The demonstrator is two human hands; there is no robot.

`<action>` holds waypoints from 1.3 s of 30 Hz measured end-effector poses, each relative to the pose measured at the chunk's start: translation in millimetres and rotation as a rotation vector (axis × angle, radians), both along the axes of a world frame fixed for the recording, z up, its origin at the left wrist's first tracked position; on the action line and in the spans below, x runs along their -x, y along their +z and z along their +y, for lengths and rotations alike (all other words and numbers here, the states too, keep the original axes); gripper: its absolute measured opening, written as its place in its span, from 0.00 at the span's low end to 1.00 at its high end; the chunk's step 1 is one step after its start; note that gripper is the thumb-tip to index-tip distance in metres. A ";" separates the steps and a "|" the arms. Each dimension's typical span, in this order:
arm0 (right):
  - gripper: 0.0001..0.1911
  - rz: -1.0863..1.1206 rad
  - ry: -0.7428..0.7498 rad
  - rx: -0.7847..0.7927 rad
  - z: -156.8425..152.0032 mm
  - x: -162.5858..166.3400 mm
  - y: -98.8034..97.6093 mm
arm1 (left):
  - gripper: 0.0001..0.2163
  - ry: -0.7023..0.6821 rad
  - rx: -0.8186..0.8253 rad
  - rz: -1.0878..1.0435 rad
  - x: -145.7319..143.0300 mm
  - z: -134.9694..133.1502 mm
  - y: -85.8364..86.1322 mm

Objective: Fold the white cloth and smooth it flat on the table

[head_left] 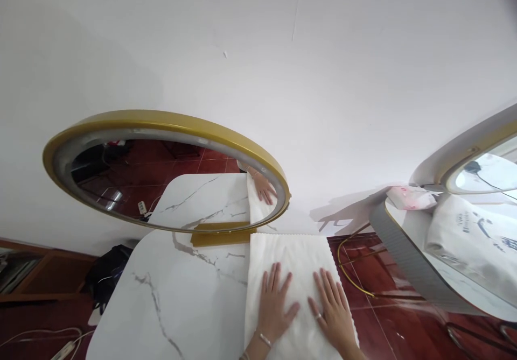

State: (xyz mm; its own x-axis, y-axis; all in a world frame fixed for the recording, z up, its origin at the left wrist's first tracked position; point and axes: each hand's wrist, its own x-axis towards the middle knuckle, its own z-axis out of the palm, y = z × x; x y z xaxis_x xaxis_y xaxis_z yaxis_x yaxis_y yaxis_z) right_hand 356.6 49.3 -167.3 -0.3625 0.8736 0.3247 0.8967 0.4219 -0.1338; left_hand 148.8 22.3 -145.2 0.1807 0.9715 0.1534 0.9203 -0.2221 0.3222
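Observation:
A white cloth (297, 252) with a scalloped edge lies spread over the right end of a white marble-patterned table (202, 306). My left hand (274, 306) rests flat on the cloth, fingers spread, with a bracelet at its wrist. To the right of it, my right hand (332, 307) also lies palm down on the cloth, fingers stretched out and a ring on one finger. Neither hand holds anything. The near end of the cloth runs out of view at the bottom.
A gold-framed oval mirror (169, 118) stands at the table's back against the wall. At right is a second table (404, 252) bearing a pink-and-white packet (411, 197) and a printed white bag (476, 241). A black bag (109, 274) and cables sit at left.

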 end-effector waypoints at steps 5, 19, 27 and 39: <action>0.37 0.009 -0.031 0.001 -8.8 0.7 -3.3 | 0.32 0.039 -0.008 -0.027 -13.2 -27.7 -1.3; 0.34 0.025 0.026 -0.086 73.3 8.8 -11.7 | 0.33 -0.052 -0.037 -0.084 -12.3 36.6 4.2; 0.34 0.043 0.026 -0.054 11.1 3.0 -13.7 | 0.33 -0.067 -0.037 -0.086 -18.6 -22.9 2.1; 0.34 0.068 0.025 -0.030 7.3 19.5 -8.3 | 0.30 0.274 -0.084 -0.069 45.1 42.4 -6.9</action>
State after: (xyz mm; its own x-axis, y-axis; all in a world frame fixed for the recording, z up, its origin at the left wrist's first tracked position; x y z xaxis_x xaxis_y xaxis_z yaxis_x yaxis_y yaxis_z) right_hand 337.1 56.6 -175.5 -0.3602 0.8542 0.3749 0.8753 0.4484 -0.1808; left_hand 103.7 64.7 -152.1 -0.1000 0.9662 0.2378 0.9262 0.0030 0.3770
